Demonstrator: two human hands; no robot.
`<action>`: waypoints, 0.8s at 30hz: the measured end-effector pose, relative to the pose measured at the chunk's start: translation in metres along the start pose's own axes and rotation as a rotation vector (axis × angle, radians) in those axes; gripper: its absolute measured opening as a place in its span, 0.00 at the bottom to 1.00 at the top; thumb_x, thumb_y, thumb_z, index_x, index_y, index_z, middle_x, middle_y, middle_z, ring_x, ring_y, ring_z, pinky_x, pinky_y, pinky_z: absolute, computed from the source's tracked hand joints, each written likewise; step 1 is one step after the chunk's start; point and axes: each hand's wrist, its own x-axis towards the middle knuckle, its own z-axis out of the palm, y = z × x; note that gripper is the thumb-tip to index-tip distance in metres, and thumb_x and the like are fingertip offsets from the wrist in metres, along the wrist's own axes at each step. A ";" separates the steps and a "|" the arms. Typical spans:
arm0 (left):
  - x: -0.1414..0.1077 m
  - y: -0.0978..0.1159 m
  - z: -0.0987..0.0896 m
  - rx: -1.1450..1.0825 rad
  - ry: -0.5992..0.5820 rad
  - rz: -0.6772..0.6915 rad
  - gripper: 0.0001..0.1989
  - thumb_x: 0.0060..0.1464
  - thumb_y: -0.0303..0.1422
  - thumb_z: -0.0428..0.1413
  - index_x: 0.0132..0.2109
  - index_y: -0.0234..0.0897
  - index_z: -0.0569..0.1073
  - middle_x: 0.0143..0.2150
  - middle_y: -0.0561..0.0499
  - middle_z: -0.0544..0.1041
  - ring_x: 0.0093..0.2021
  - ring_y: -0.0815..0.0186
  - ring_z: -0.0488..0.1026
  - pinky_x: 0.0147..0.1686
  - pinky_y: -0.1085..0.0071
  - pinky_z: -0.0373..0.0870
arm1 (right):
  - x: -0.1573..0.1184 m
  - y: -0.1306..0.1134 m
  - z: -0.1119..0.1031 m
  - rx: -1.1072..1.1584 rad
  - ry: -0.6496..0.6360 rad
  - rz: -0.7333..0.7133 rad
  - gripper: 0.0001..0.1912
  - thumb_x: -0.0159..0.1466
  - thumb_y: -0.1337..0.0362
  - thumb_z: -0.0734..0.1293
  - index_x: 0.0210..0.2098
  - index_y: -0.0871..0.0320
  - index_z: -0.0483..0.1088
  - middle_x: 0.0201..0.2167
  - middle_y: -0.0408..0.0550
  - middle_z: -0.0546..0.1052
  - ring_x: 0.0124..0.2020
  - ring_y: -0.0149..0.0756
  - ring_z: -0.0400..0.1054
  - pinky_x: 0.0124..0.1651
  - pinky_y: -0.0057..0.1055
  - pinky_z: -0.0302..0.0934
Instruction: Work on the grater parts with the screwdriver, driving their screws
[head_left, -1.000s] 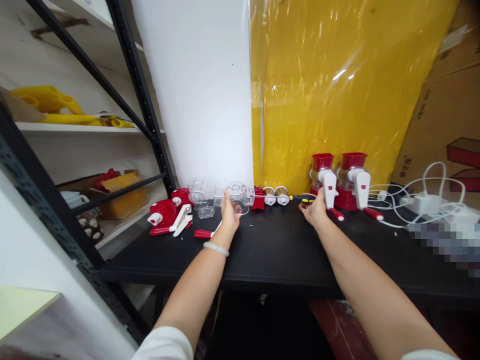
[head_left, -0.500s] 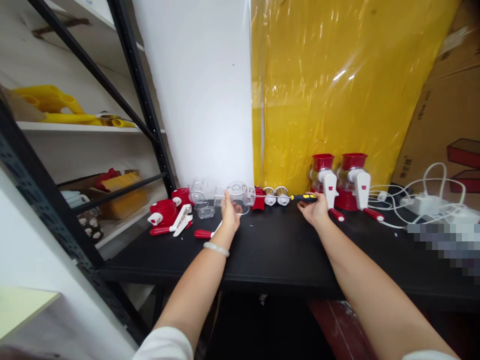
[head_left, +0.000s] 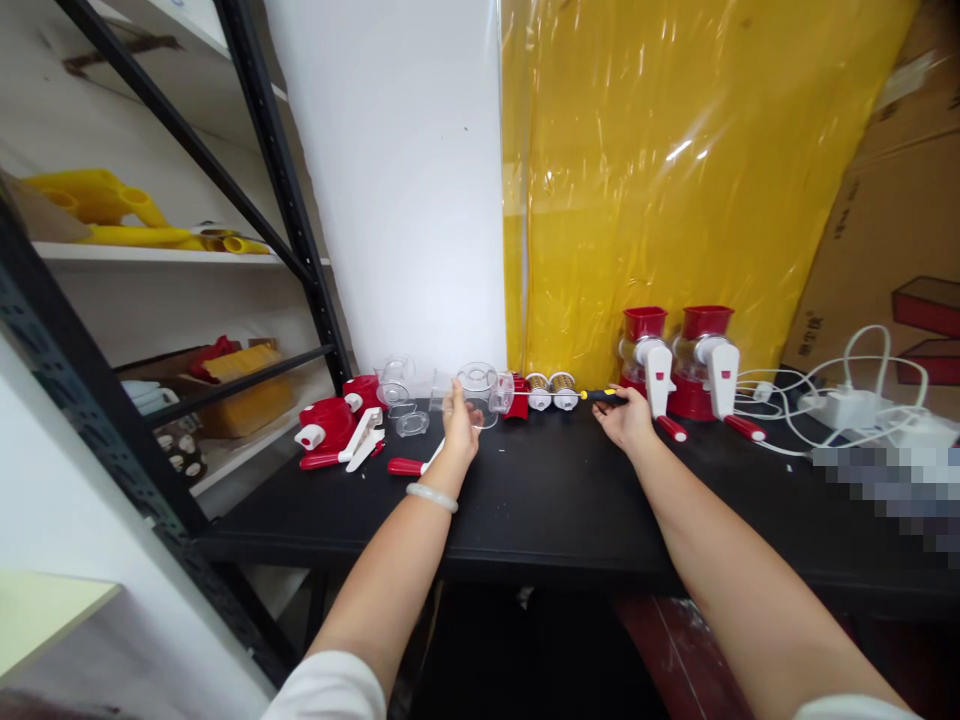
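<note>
My left hand (head_left: 463, 425) is closed on a clear plastic housing (head_left: 480, 380), held sideways above the black table. My right hand (head_left: 626, 415) grips the black and yellow handle of a screwdriver (head_left: 600, 396). Its long shaft points left, and the tip reaches the housing's right end; the exact contact is too small to make out. Behind the shaft are a red part (head_left: 517, 398) and two drum pieces (head_left: 563, 392) with white ends. A crank with a red handle (head_left: 406, 467) lies partly hidden by my left hand.
On the left of the table (head_left: 525, 520) are red bases (head_left: 328, 425), a white crank (head_left: 363, 440) and clear rings (head_left: 412, 424). Two red and white grinders (head_left: 707, 365) stand at the right, beside white cables and adapters (head_left: 844, 408). A black-framed shelf (head_left: 292, 200) rises at left.
The clear housing has shifted very slightly in my left hand, and the screwdriver handle looks slightly turned in my right hand. Both hands have hardly moved.
</note>
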 end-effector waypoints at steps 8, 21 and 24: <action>0.000 0.003 0.000 -0.008 0.039 -0.036 0.27 0.47 0.58 0.61 0.45 0.44 0.69 0.31 0.56 0.63 0.24 0.75 0.63 0.25 0.79 0.64 | 0.006 0.013 -0.002 -0.136 0.078 -0.070 0.19 0.60 0.48 0.70 0.28 0.52 0.61 0.14 0.32 0.59 0.12 0.24 0.51 0.14 0.20 0.44; 0.003 -0.003 0.002 0.039 0.011 -0.018 0.27 0.47 0.58 0.60 0.45 0.43 0.69 0.29 0.57 0.63 0.22 0.75 0.63 0.24 0.78 0.64 | 0.006 0.003 -0.001 -0.100 0.081 -0.040 0.16 0.67 0.49 0.59 0.29 0.53 0.62 0.17 0.38 0.66 0.16 0.29 0.61 0.19 0.24 0.58; 0.003 -0.001 0.002 0.035 0.031 -0.038 0.27 0.48 0.58 0.59 0.46 0.44 0.69 0.30 0.56 0.63 0.22 0.75 0.63 0.24 0.78 0.64 | 0.008 0.006 -0.001 -0.130 0.121 -0.069 0.19 0.65 0.46 0.62 0.27 0.53 0.62 0.13 0.35 0.60 0.13 0.26 0.53 0.15 0.23 0.51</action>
